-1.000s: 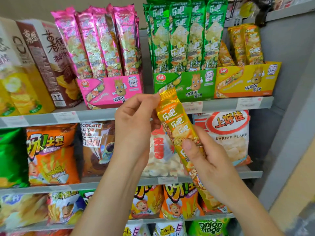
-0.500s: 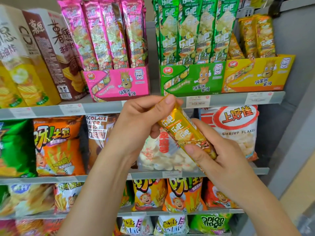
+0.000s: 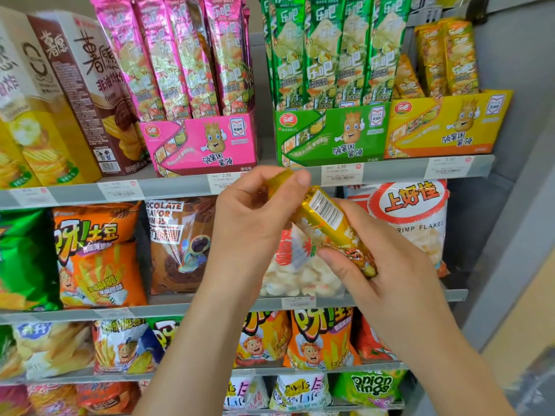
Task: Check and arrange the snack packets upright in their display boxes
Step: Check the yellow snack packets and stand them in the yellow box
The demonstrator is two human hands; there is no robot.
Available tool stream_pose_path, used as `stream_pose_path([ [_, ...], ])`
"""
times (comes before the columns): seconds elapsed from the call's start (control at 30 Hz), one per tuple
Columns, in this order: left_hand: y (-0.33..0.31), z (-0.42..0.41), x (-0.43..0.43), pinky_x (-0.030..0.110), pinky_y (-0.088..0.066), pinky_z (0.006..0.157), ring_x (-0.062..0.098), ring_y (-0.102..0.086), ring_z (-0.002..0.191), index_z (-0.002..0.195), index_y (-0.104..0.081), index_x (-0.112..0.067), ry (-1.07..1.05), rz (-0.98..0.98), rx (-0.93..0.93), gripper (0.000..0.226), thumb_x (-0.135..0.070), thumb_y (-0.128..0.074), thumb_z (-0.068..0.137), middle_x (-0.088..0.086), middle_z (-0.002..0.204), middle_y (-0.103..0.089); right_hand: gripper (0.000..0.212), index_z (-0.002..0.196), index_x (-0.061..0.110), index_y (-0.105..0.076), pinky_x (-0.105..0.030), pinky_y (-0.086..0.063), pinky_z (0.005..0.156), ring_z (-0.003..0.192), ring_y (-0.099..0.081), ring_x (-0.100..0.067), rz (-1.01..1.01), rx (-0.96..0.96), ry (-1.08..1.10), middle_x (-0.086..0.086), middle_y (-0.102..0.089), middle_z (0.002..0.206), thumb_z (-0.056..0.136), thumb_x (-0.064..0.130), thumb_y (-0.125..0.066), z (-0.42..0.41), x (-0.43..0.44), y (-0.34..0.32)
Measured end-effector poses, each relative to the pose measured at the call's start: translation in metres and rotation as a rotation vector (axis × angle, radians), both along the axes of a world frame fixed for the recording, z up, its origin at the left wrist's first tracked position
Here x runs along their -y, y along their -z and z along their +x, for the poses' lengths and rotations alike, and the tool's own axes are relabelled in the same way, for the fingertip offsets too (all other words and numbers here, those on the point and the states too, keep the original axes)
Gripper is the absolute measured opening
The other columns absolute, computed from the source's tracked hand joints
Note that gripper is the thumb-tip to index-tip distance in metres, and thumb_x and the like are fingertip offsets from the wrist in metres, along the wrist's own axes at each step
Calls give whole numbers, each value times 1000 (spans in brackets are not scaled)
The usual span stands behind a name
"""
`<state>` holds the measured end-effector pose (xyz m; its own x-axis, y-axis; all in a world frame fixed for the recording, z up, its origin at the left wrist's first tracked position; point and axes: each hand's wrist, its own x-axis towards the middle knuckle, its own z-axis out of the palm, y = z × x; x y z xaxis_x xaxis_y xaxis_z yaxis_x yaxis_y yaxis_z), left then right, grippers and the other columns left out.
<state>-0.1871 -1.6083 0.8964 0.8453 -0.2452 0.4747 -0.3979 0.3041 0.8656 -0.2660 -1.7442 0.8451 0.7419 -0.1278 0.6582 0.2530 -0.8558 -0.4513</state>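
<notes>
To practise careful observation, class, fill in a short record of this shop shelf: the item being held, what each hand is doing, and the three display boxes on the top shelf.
held item: yellow packet, tilted, barcode side towards the camera
left hand: pinches the packet's upper end
right hand: holds its lower end
pink box: full row of packets standing
green box: full row of packets standing
yellow box: only partly filled, one packet leaning
task state: held packet not yet in a box

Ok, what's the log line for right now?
left hand: pinches yellow packet top | right hand: grips its lower end | yellow packet: tilted, barcode facing camera | yellow display box: top shelf
</notes>
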Motion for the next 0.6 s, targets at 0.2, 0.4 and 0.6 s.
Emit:
stream_pose_path([
  [0.2,5,-15,0,17,-53,62,4,-64,66,92,-69,-13,-87,19,114,32,-31,-75,67,-5,71,-70,50,139,36,-44,-36,-51,57,79,-58,-14,-55,97,132,7,-57,95,92,52,-52,-3,-7,-1],
  [0.4,6,-6,-9,27,-51,65,11,-57,67,72,-71,-23,-189,-172,5,8,-29,-74,76,-7,68,-64,62,143,49,-20,-13,-41,64,88,-51,0,32,-21,22,22,-45,112,89,66,-46,-9,-6,8],
  [0.6,5,11,-21,24,-45,64,8,-51,69,81,-62,-23,-183,-372,-129,14,-22,-63,94,-6,73,-55,50,133,39,-34,-32,-52,62,81,-60,-9,-72,-126,13,14,-60,101,91,67,-32,-13,-3,19],
])
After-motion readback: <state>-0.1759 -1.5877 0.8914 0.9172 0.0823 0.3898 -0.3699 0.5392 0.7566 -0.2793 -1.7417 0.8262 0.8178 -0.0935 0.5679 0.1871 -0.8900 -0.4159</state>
